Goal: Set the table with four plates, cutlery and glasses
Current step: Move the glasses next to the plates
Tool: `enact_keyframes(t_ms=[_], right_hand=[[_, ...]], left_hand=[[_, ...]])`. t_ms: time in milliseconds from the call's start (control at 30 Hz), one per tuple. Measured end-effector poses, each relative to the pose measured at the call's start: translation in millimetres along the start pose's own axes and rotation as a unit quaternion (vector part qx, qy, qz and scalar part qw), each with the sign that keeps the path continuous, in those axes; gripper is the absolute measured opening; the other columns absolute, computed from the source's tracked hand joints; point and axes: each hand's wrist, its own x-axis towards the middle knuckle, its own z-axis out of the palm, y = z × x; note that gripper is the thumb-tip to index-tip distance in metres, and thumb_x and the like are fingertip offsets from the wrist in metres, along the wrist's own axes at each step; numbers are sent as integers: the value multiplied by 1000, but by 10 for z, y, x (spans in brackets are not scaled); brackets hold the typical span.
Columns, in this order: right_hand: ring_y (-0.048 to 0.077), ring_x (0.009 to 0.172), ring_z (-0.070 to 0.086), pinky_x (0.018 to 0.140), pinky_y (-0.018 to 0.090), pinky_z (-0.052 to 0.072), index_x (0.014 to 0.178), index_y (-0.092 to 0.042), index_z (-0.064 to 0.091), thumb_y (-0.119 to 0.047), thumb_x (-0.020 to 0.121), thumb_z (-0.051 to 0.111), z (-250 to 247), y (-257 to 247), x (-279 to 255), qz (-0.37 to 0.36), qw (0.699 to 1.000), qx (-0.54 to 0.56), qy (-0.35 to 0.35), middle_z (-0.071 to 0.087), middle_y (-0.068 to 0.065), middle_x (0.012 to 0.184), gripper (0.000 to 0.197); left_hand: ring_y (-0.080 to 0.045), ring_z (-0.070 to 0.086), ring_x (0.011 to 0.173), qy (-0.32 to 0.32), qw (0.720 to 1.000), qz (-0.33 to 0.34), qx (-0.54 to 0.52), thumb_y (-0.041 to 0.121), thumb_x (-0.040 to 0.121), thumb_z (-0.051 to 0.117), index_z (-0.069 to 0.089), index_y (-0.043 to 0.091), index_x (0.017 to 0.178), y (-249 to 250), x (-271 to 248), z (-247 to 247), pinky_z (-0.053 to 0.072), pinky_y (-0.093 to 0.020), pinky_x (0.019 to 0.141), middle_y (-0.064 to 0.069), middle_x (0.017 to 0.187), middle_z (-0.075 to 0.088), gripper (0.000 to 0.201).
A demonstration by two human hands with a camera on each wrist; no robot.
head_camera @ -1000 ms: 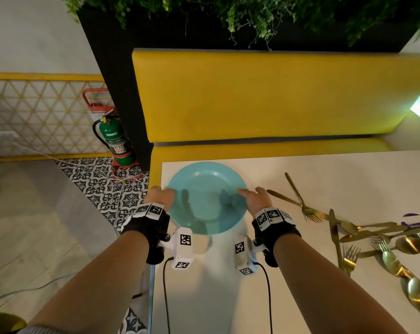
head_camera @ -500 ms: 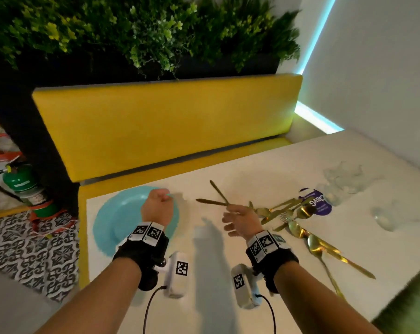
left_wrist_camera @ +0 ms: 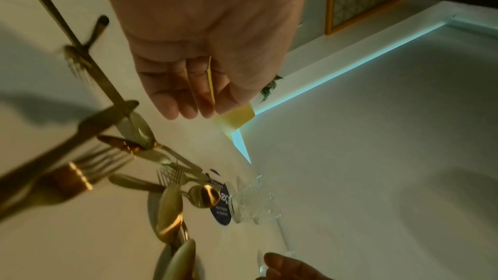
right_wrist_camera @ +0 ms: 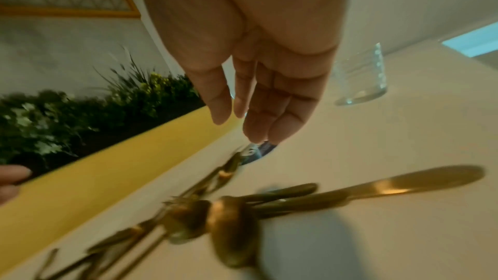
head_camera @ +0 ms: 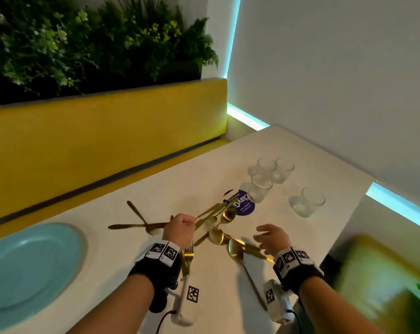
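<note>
Left hand [head_camera: 180, 229] pinches one gold handle in the cutlery pile [head_camera: 218, 227] mid-tabletop, right hand [head_camera: 271, 238] released above it; lift slowly so tangled pieces don't drag toward the glasses [head_camera: 269, 174].

Probably a café or restaurant booth: a yellow padded bench [head_camera: 103, 141] backs a white table [head_camera: 312, 160], with a planter of greenery [head_camera: 95, 44] above and blue strip lighting [head_camera: 247, 116].
</note>
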Motion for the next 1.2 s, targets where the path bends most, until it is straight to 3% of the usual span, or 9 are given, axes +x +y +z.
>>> enact_keyframes(t_ms=[100, 200, 333, 500, 667, 833, 1000, 1100, 1200], right_hand=[[23, 83, 59, 85, 35, 52, 114, -10, 63, -14, 82, 68, -287, 194, 343, 14, 999, -19, 28, 68, 13, 102, 33], [28, 94, 63, 85, 32, 50, 122, -10, 56, -17, 84, 64, -598, 282, 673, 39, 994, -29, 95, 66, 17, 111, 40], [37, 113, 56, 90, 37, 47, 134, -4, 40, -9, 83, 65, -993, 395, 1030, 84, 983, 29, 161, 58, 24, 123, 58], [38, 122, 51, 100, 44, 45, 143, -4, 25, -15, 69, 82, -1289, 528, 1475, 101, 972, 101, 189, 50, 25, 133, 94], [34, 134, 40, 112, 44, 34, 147, -9, 20, -20, 58, 89, -1329, 575, 1823, 49, 974, 112, 192, 40, 18, 145, 113], [33, 127, 47, 106, 40, 38, 141, -10, 31, -17, 59, 89, -1270, 609, 2022, -2, 974, 112, 199, 49, 17, 137, 101], [31, 113, 56, 94, 34, 44, 128, -10, 46, -20, 59, 87, -1264, 525, 1997, -47, 979, 78, 185, 59, 12, 121, 81], [25, 102, 59, 85, 27, 44, 123, -15, 51, -19, 61, 86, -1215, 354, 1861, -101, 982, 84, 132, 60, 3, 107, 71], [19, 94, 57, 82, 26, 44, 117, -18, 53, -22, 56, 89, -1165, 71, 1679, -155, 982, 95, 45, 59, -3, 100, 71]], left_hand=[[-26, 64, 102, -2, 1000, -17, 11, 15, 88, 50, 62, 22, 101, 175, 132, 316, 53, -34, 89, -6, 110, 69, 19], [-16, 60, 89, -3, 999, -23, 37, 16, 91, 49, 61, 21, 110, 378, 283, 604, 50, -25, 70, 0, 108, 65, 23], [-21, 61, 106, 0, 998, -45, 39, 15, 91, 49, 60, 19, 112, 610, 442, 974, 52, -33, 90, -2, 117, 64, 25], [-26, 63, 107, -1, 997, -61, 36, 15, 89, 53, 59, 17, 111, 782, 626, 1373, 54, -36, 92, -8, 118, 64, 23], [-25, 62, 109, -15, 997, -61, 42, 13, 88, 57, 54, 13, 118, 850, 798, 1601, 54, -37, 93, -9, 123, 62, 30], [-25, 57, 115, -26, 997, -52, 56, 15, 89, 57, 47, 12, 126, 897, 879, 1718, 52, -33, 94, -9, 128, 57, 39], [-19, 59, 108, -24, 999, -8, 36, 13, 83, 66, 46, 12, 127, 979, 916, 1780, 50, -28, 93, -4, 118, 61, 48], [-13, 58, 97, -31, 998, 52, 28, 15, 76, 75, 46, 16, 127, 1071, 923, 1830, 50, -25, 86, 0, 119, 57, 59], [-13, 52, 113, -59, 993, 101, 15, 20, 66, 83, 37, 20, 136, 1170, 922, 1877, 47, -30, 99, 4, 130, 49, 84]])
